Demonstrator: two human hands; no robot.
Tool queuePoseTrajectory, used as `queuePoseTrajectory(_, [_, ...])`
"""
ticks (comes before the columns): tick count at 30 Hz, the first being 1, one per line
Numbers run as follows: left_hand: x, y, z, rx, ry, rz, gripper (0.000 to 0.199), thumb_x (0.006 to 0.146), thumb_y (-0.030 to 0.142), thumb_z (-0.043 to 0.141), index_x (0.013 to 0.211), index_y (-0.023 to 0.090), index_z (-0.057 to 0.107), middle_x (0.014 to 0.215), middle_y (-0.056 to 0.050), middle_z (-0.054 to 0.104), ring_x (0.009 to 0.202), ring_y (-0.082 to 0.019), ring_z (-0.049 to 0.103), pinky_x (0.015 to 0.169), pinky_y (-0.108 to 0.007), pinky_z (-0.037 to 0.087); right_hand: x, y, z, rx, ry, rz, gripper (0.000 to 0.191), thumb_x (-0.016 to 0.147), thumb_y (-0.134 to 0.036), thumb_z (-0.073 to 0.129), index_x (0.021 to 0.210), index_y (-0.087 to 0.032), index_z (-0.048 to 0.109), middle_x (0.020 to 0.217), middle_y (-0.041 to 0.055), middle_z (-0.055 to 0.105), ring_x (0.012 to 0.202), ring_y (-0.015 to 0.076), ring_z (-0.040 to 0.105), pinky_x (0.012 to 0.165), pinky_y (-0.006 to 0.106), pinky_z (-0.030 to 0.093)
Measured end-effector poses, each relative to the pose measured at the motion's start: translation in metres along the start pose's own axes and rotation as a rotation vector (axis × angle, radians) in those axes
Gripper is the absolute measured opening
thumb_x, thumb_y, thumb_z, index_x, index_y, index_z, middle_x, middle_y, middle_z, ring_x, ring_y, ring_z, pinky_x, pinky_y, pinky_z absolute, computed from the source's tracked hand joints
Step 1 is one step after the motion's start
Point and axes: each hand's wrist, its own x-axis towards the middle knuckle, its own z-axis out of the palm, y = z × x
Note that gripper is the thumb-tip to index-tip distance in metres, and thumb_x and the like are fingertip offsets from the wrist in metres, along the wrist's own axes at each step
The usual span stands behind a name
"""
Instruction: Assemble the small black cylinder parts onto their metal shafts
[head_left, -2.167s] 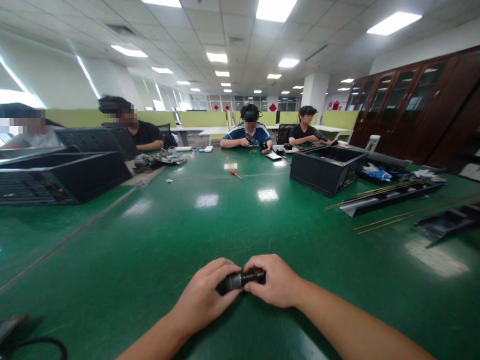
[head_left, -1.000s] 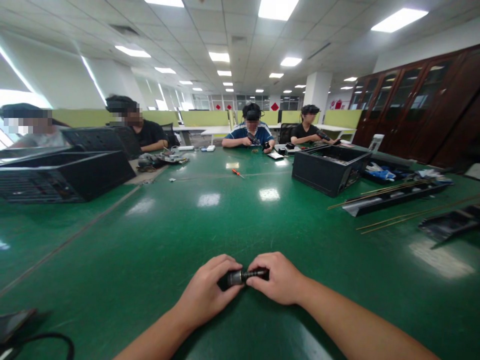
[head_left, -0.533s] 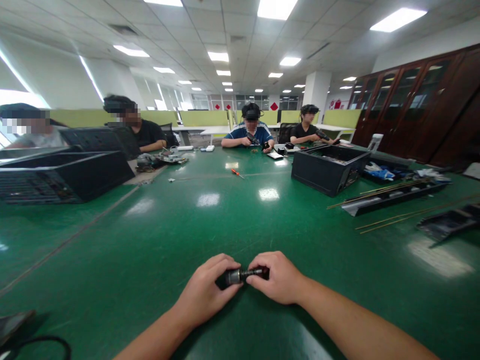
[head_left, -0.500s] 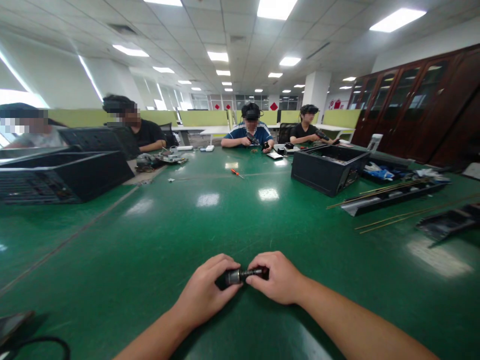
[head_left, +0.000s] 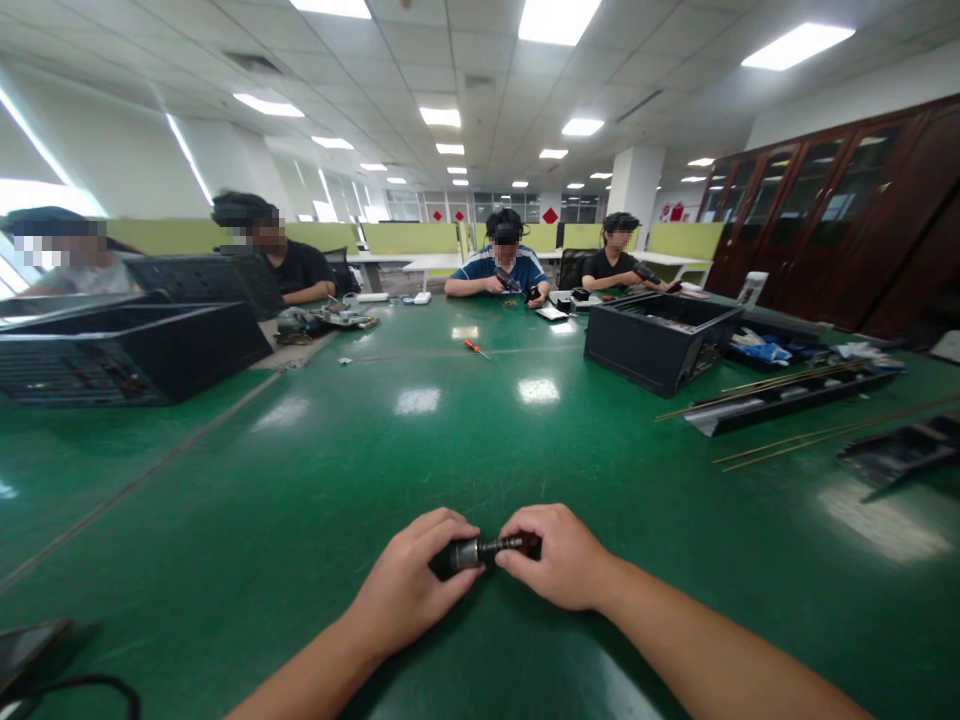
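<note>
From here I see the metal part (head_left: 467,553) at the green table's (head_left: 360,440) six o'clock, my left hand (head_left: 411,572) half-curled round its nine o'clock end, my right hand (head_left: 561,562) pinching its three o'clock end, a screwdriver (head_left: 473,347) lying towards twelve

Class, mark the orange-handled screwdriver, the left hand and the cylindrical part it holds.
Orange-handled screwdriver (head_left: 472,347), head view: on its handle.
Left hand (head_left: 409,575), head view: back of the hand.
Cylindrical part (head_left: 468,554), head view: silvery band.

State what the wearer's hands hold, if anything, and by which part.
The left hand grips a dark cylindrical object by its thicker, metal-banded end; the right hand holds the narrow, ridged end. Whether both ends are one piece cannot be told.
</note>
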Motion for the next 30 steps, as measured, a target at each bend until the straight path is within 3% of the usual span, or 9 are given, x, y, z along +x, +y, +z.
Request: queuePoseTrajectory(30, [-0.0001,-0.0033,-0.0046,0.028,0.025,-0.018,0.022,0.081,0.018,0.066,0.103,0.021,0.064,0.096,-0.004,0.069,0.089,-0.016,0.067,0.082,-0.028,0.055,-0.0009,0.0045,-0.0044,0.05,0.028,0.044,0.008,0.081,-0.026,0.067,0.086,-0.02,0.07,0.074,-0.0003,0.067,0.067,0.0131,0.06,0.065,0.023,0.042])
